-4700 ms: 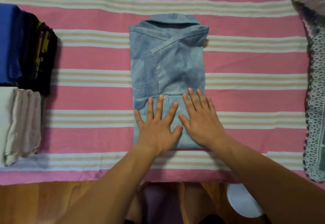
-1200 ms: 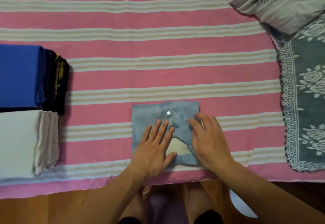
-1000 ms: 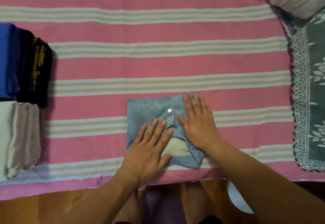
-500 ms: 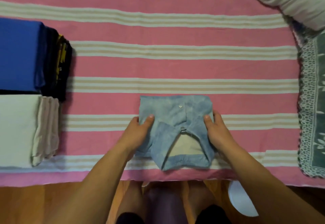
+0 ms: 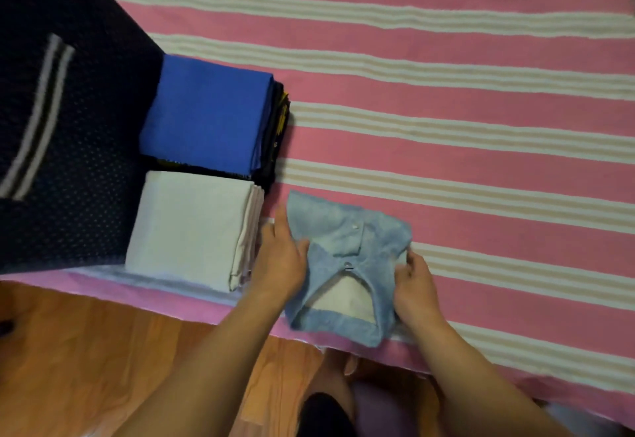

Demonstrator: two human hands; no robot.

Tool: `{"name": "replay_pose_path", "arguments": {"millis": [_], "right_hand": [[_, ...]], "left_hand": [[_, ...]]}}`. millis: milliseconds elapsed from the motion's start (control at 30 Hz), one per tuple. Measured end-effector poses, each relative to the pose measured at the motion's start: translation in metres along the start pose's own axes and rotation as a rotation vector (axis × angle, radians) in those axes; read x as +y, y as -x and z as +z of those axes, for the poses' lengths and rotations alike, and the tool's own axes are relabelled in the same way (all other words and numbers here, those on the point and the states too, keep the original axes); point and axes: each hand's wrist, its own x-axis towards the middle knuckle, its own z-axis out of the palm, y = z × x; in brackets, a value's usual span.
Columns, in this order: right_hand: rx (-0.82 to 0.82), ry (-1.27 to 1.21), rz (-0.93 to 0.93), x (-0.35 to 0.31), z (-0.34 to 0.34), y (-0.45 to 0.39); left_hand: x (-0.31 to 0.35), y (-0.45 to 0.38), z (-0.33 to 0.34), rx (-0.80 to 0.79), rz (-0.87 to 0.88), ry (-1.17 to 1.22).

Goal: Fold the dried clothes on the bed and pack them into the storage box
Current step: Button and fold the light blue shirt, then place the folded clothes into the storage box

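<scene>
Head view shows the left hand (image 5: 280,265) and right hand (image 5: 414,287) each holding one side of the folded blue shirt (image 5: 347,265) near the bed's (image 5: 446,120) front edge, beside the white pile (image 5: 189,227).

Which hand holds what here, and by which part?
Both hold the folded light-blue shirt: left hand grips its left edge, right hand its right edge, beside the collar.
</scene>
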Motion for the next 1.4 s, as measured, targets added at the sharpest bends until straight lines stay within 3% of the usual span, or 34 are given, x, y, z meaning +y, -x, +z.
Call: {"name": "replay_pose_path", "arguments": {"millis": [67, 133, 267, 367, 433, 533, 633, 900, 1033, 1100, 1167, 1233, 1300, 1400], "right_hand": [[0.215, 0.247, -0.068, -0.003, -0.002, 0.004], [0.335, 0.358, -0.286, -0.011, -0.004, 0.019], [0.161, 0.707, -0.629, -0.024, 0.024, 0.037], [0.036, 0.977, -0.605, -0.007, 0.039, 0.013], [0.018, 1.057, -0.605, 0.007, 0.039, 0.001], [0.064, 1.078, -0.745, 0.015, 0.043, -0.006], [0.075, 1.028, -0.847, 0.021, 0.044, -0.011], [-0.087, 1.047, -0.802, 0.047, 0.056, -0.05], [-0.408, 1.16, -0.642, 0.003, 0.027, -0.041], [-0.527, 1.085, -0.612, -0.033, -0.004, -0.026], [-0.466, 0.922, -0.587, -0.056, -0.035, -0.008], [-0.32, 0.809, -0.542, -0.064, -0.06, 0.01], [-0.211, 0.733, -0.421, -0.066, -0.077, 0.028], [-0.164, 0.706, -0.239, -0.062, -0.086, 0.065]], "left_hand": [[-0.018, 0.003, 0.011, -0.058, -0.103, -0.088], [-0.03, 0.011, 0.013, -0.016, -0.145, -0.034], [-0.041, 0.035, 0.016, -0.125, -0.177, -0.064], [-0.046, 0.051, 0.012, -0.227, -0.168, -0.234], [-0.043, 0.058, 0.003, -0.086, 0.04, -0.314], [-0.025, 0.045, 0.004, 0.168, 0.524, -0.339], [-0.021, 0.016, 0.031, 0.073, 0.635, -0.495], [-0.066, -0.013, 0.097, 0.033, 0.533, -0.606], [-0.032, 0.007, 0.064, -0.227, 0.327, -0.575], [-0.01, 0.027, 0.035, -0.37, 0.193, -0.466], [0.002, 0.057, 0.005, -0.354, 0.122, -0.344], [0.003, 0.085, -0.022, -0.241, 0.073, -0.234], [0.001, 0.107, -0.049, -0.142, -0.006, -0.096], [-0.004, 0.13, -0.087, -0.15, -0.071, 0.063]]}}
